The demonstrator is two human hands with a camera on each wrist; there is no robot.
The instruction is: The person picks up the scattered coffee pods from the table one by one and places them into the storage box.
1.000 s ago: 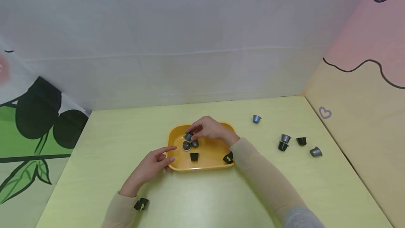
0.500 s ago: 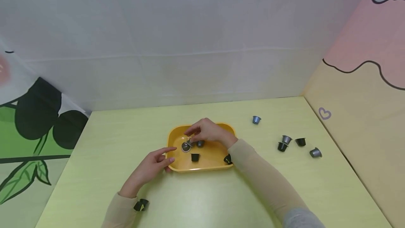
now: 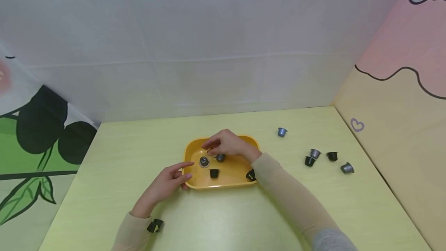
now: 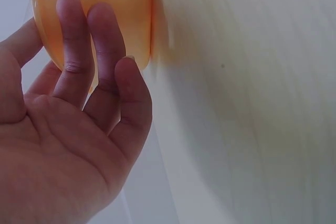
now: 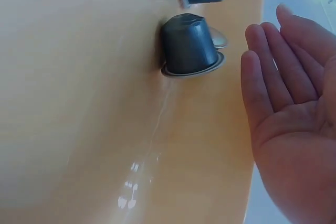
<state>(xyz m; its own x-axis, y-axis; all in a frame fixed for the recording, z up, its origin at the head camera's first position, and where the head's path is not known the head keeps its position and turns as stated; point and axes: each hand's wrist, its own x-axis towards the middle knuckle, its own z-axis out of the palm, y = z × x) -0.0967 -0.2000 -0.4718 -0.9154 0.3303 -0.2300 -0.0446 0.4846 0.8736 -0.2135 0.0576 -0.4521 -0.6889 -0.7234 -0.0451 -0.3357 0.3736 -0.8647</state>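
Observation:
In the head view a yellow tray (image 3: 237,183) holds several dark and silvery coffee capsules. One (image 3: 204,162) shows its flat lid, a grey one (image 3: 220,158) stands beside it, and a black capsule (image 3: 214,173) sits nearer the front rim. My left hand (image 3: 168,183) holds the tray's left end, thumb and index over the rim, other fingers against the outside. Over the tray's back half is my right hand (image 3: 228,143), thumb and index tips close together; I cannot tell whether a capsule is between them. The right wrist view shows the upside-down capsule (image 5: 189,45) near its fingers.
On the table to the right lie a blue capsule (image 3: 282,131), a silver one (image 3: 315,153) touching a black one (image 3: 309,161), another black capsule (image 3: 332,156) and a grey one (image 3: 347,168). A white cloth wall (image 3: 209,84) closes off the back.
A capsule seen at my right fingertips is now hidden by the hand. A grey capsule in the tray has shifted slightly right. The left hand has stayed at the tray's end.

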